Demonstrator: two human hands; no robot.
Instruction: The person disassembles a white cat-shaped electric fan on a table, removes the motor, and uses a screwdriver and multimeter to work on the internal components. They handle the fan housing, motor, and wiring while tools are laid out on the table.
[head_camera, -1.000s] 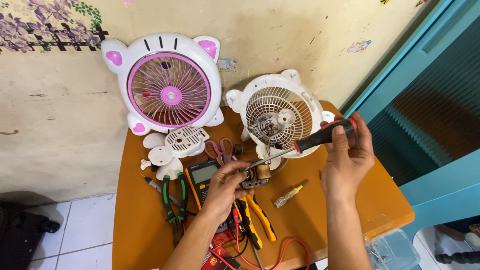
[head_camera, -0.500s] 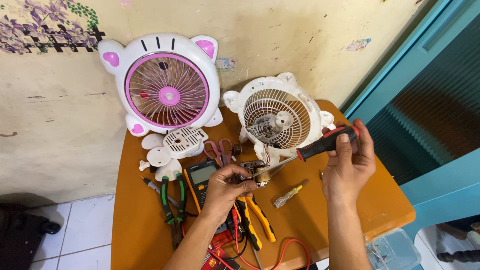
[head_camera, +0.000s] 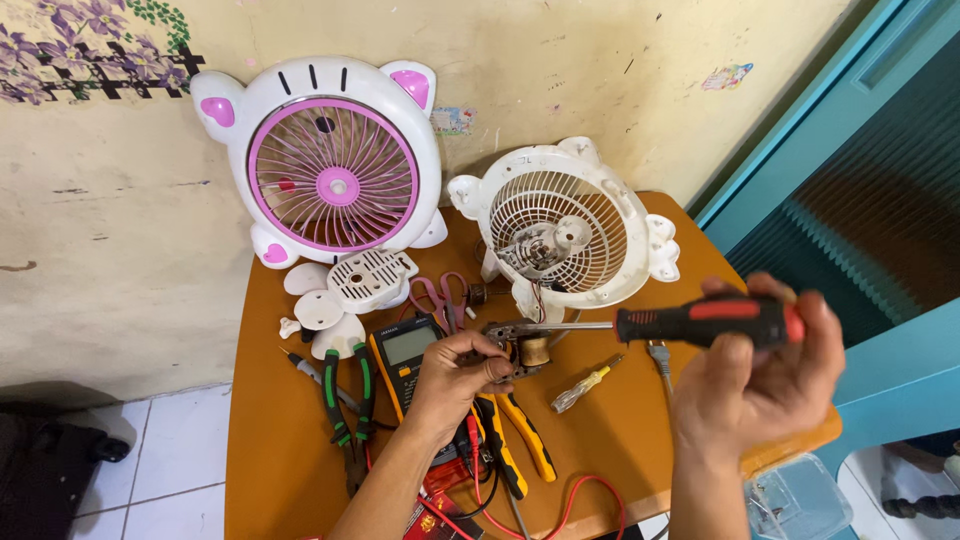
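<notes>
My left hand (head_camera: 455, 385) grips a small fan motor (head_camera: 520, 350) with a copper coil, held just above the orange table (head_camera: 620, 440). My right hand (head_camera: 760, 380) is closed around a red-and-black screwdriver (head_camera: 700, 322); its shaft lies level and its tip touches the motor's metal frame. Thin wires run from the motor up to the white open fan housing (head_camera: 565, 235) standing behind it.
A pink-and-white cat-eared fan (head_camera: 330, 175) leans on the wall. White fan parts (head_camera: 350, 290), a multimeter (head_camera: 408, 355), green pliers (head_camera: 345, 400), yellow pliers (head_camera: 515, 445), pink scissors (head_camera: 440, 295), a small yellow screwdriver (head_camera: 585, 385) and red leads (head_camera: 560, 510) lie around. A teal door stands right.
The screwdriver has swung from tilted to level, and my right hand has dropped lower and nearer the camera. My left hand keeps holding the motor in about the same place.
</notes>
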